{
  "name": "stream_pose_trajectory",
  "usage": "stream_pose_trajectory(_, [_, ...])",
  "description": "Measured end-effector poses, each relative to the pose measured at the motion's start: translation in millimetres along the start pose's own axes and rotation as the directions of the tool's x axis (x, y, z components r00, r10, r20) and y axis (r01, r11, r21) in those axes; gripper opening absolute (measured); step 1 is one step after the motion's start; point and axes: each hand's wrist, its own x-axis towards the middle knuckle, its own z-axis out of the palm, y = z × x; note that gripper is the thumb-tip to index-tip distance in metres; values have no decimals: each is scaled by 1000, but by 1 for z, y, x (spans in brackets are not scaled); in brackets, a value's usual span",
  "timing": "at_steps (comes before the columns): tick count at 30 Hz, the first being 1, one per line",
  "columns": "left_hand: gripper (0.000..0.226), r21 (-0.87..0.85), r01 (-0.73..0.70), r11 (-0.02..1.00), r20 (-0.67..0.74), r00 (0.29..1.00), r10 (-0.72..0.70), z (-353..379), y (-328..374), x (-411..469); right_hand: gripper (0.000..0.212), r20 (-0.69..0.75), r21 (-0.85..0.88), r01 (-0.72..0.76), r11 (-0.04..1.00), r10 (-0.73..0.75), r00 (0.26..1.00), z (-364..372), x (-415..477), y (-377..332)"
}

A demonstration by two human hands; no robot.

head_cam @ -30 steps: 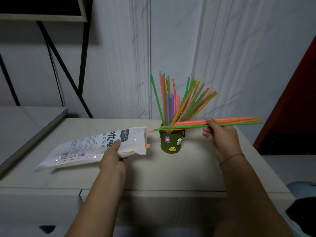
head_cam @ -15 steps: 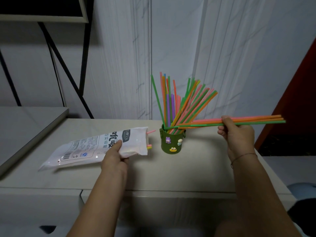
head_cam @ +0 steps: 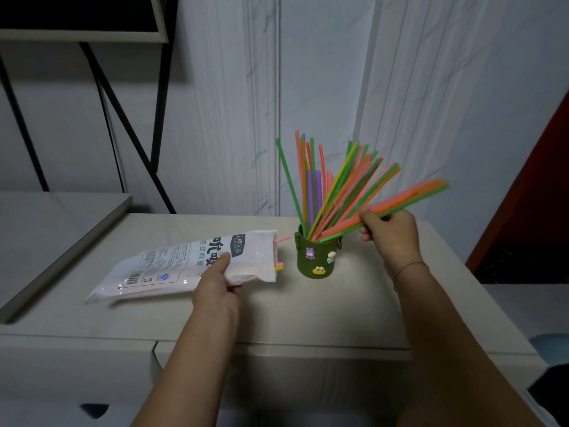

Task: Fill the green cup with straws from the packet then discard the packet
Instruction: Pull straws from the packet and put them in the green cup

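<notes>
Just right of the green cup (head_cam: 317, 257), the right hand (head_cam: 391, 232) grips a slanted bundle of straws (head_cam: 409, 197), pink, orange and green, whose lower ends sit inside the cup's rim among the other straws (head_cam: 311, 186) fanned out in it. The cup stands on the white table (head_cam: 338, 312). To its left the straw packet (head_cam: 172, 269) lies on the table, open mouth toward the cup. The left hand (head_cam: 215, 288) pinches it near that end, thumb on top. A few straw ends (head_cam: 280, 266) poke out.

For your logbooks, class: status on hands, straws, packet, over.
Left hand grips packet. Right hand holds straw bundle, tips at green cup. Path clear.
</notes>
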Motion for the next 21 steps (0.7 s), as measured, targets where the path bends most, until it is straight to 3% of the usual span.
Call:
stream_pose_trajectory(6, [48, -22, -4, 1000, -14, 1000, 4, 1, -1, -1, 18, 157, -181, 34, 983, -5, 988, 24, 1, 1])
stream_pose_trajectory(12, [47, -35, 5, 999, -11, 1000, -5, 5, -1, 4, 21, 228, -218, 28, 976, 23, 973, 35, -1, 8])
stream_pose_trajectory(18, [49, -52, 9, 999, -7, 1000, -10, 5, -1, 7, 8, 171, 74, 20, 997, -32, 985, 16, -8, 9])
stream_pose_trajectory(21, [38, -46, 3, 999, 16, 1000, -2, 5, -1, 7, 9, 115, 95, 83, 992, -94, 989, 7, -8, 7])
